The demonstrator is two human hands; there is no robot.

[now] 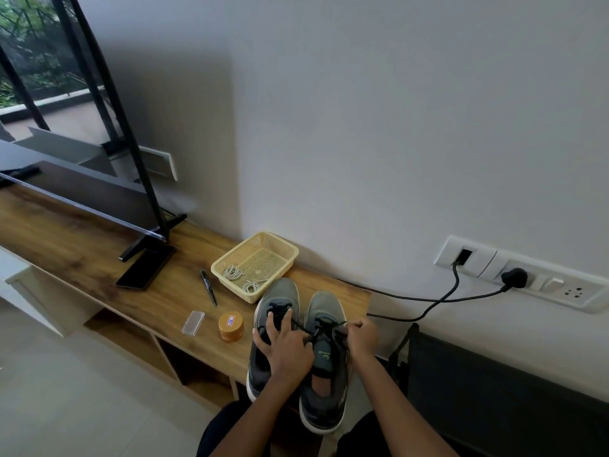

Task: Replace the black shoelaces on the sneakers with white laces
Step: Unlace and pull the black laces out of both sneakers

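Two grey sneakers stand side by side on the wooden table's right end, toes toward the wall: the left sneaker (276,295) and the right sneaker (324,308), both with black laces (324,324). My left hand (284,347) rests on the left sneaker with fingers spread over its laces. My right hand (362,334) pinches a black lace end at the right sneaker's side and holds it taut. Two coiled white laces (233,272) lie in the beige basket (282,247) behind the shoes.
On the table (99,255) lie a black marker (208,287), a clear plastic case (193,322), an orange round tin (230,325) and a dark phone (145,268) by the TV stand. A black cable (412,300) runs to the wall socket (514,278). A dark chair (494,390) stands at right.
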